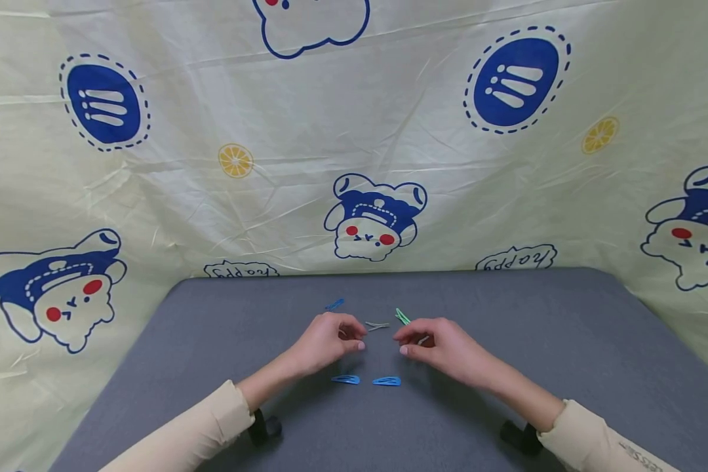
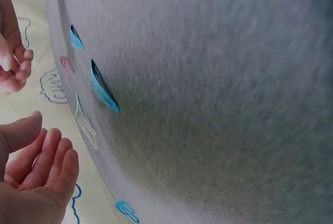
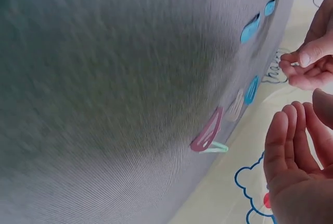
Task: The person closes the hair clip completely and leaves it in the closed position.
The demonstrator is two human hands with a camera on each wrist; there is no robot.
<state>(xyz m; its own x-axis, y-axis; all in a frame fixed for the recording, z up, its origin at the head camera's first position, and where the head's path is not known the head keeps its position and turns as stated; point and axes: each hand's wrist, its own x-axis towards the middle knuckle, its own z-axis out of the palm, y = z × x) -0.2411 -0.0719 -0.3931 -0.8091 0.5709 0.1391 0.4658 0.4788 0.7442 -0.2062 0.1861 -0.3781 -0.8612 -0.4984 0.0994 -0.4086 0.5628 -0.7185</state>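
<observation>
Over the middle of the table my left hand (image 1: pixel 332 339) hovers with loosely bent fingers and nothing between them. Facing it, my right hand (image 1: pixel 442 347) hangs equally relaxed and holds nothing. Two blue snap hair clips lie nearer me, a left one (image 1: pixel 346 379) and a right one (image 1: pixel 387 381). Behind the left hand is another blue hair clip (image 1: pixel 334 304). A pale grey hair clip (image 1: pixel 377 326) lies between the hands, and a green hair clip (image 1: pixel 402 316) sits just beyond the right fingers. The right wrist view shows a pink hair clip (image 3: pixel 209 130) beside the green one; my right hand mostly hides it in the head view.
All the clips lie on a dark grey cloth-covered table (image 1: pixel 212 341). Behind it hangs a pale curtain (image 1: pixel 295 216) printed with cartoon bears and orange slices. Dark wrist straps (image 1: pixel 264 427) show by the sleeves.
</observation>
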